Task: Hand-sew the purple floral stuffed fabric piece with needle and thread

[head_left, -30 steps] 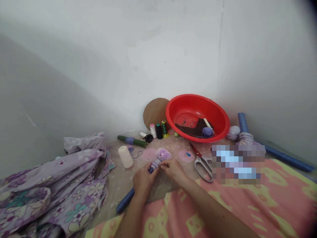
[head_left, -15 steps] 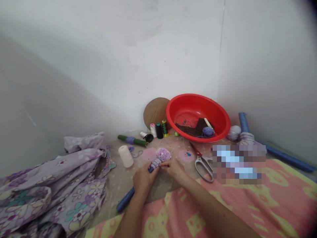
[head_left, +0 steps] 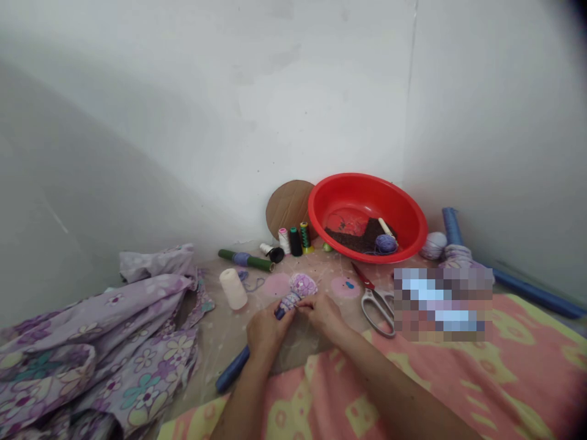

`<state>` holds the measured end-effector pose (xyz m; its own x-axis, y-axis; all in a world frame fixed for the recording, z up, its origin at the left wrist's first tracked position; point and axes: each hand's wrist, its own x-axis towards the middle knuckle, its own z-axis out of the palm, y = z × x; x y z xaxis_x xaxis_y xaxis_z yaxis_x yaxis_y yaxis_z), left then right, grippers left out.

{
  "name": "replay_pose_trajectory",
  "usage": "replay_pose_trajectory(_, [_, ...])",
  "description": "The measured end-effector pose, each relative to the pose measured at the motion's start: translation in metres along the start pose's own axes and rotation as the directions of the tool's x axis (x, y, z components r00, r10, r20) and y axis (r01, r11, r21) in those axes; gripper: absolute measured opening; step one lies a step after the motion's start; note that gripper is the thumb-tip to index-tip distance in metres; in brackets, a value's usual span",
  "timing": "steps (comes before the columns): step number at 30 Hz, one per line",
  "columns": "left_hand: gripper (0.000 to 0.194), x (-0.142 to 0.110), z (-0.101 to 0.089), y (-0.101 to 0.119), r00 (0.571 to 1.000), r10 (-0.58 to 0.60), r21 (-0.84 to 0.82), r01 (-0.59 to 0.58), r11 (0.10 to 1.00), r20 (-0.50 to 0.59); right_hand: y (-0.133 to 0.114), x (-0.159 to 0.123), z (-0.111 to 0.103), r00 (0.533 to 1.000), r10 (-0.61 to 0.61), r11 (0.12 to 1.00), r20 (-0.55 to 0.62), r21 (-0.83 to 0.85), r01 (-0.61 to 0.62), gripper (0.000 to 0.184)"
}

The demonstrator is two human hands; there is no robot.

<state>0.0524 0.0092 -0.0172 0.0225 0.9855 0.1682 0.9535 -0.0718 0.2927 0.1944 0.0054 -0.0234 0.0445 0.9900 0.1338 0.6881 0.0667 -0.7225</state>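
Note:
My left hand [head_left: 266,332] is wrapped around a blue stick [head_left: 233,369], whose lower end sticks out beyond my wrist. A rounded head of purple flowered cloth [head_left: 302,285] tops the stick, its neck wound with cord or cloth strips. My right hand [head_left: 324,315] is closed in a pinch against the wrapped neck. Something thin and light shows at its fingertips, too small to name. To the right of it lie scissors [head_left: 378,311] with red blades and grey handles. A white roll [head_left: 233,289] stands to the left.
A red basin [head_left: 316,211], holding dark material and a purple yarn ball [head_left: 386,244], leans by the wall. Thread spools [head_left: 295,242] stand beside it. Flowered fabric [head_left: 151,360] is heaped left; a pink and yellow cloth [head_left: 527,379] covers the front. A blurred patch hides something at right.
My right fingertips have shifted very slightly at the wrapped neck. My left hand and the stick stay in place.

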Motion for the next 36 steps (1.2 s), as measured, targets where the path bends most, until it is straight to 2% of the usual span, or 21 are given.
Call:
replay_pose_trajectory(17, [0.044, 0.000, 0.000, -0.001, 1.000, 0.012, 0.012, -0.012, 1.000, -0.020, -0.001, -0.001, 0.012, 0.998, 0.006, 1.000, -0.057, -0.004, -0.006, 0.017])
replay_pose_trajectory(22, [0.043, -0.001, 0.001, -0.001, 0.999, 0.035, 0.008, -0.035, 0.999, -0.025, -0.005, -0.002, 0.012, 0.998, 0.042, 0.999, -0.055, 0.024, -0.041, 0.016])
replay_pose_trajectory(28, [0.045, -0.004, -0.003, 0.005, 1.000, -0.014, -0.001, 0.014, 1.000, -0.002, -0.005, -0.002, 0.016, 0.995, 0.059, 0.998, -0.079, 0.006, -0.059, 0.015])
replay_pose_trajectory(36, [0.044, -0.005, -0.002, 0.007, 1.000, -0.017, 0.015, 0.018, 1.000, -0.015, -0.005, -0.002, 0.021, 0.991, 0.061, 0.998, -0.120, 0.007, -0.061, 0.014])
